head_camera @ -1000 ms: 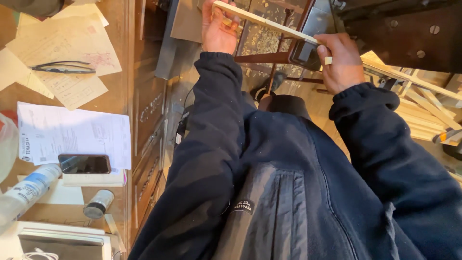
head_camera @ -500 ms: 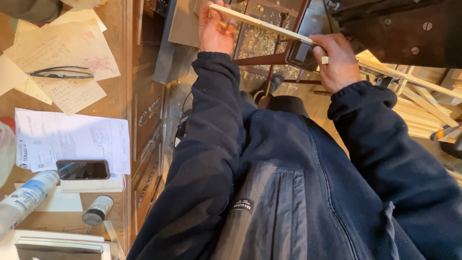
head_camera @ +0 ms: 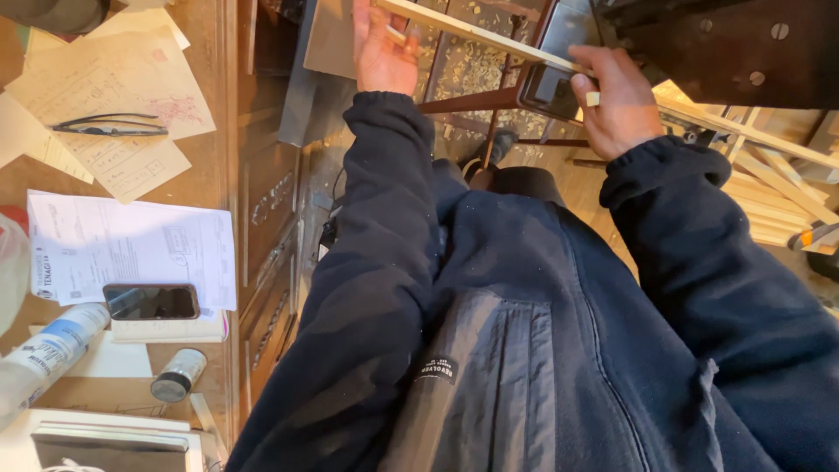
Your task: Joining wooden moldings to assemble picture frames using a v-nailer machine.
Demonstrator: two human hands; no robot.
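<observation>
one thin wooden strip [head_camera: 476, 33] spans both hands: left hand [head_camera: 382, 52] and right hand [head_camera: 616, 100] each gripping it (fingers curled). left of them, a paper-strewn wooden desk [head_camera: 223, 131]; one phone [head_camera: 150, 301], shavings below.

Woodworking workshop, wood shavings [head_camera: 476, 74] on floor, stacked timber strips [head_camera: 769, 197]

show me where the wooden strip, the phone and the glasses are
wooden strip [head_camera: 476, 35], head view, mid-length between the two hands
phone [head_camera: 150, 301], head view, middle of its dark screen
glasses [head_camera: 109, 128], head view, on the folded dark frame
</observation>
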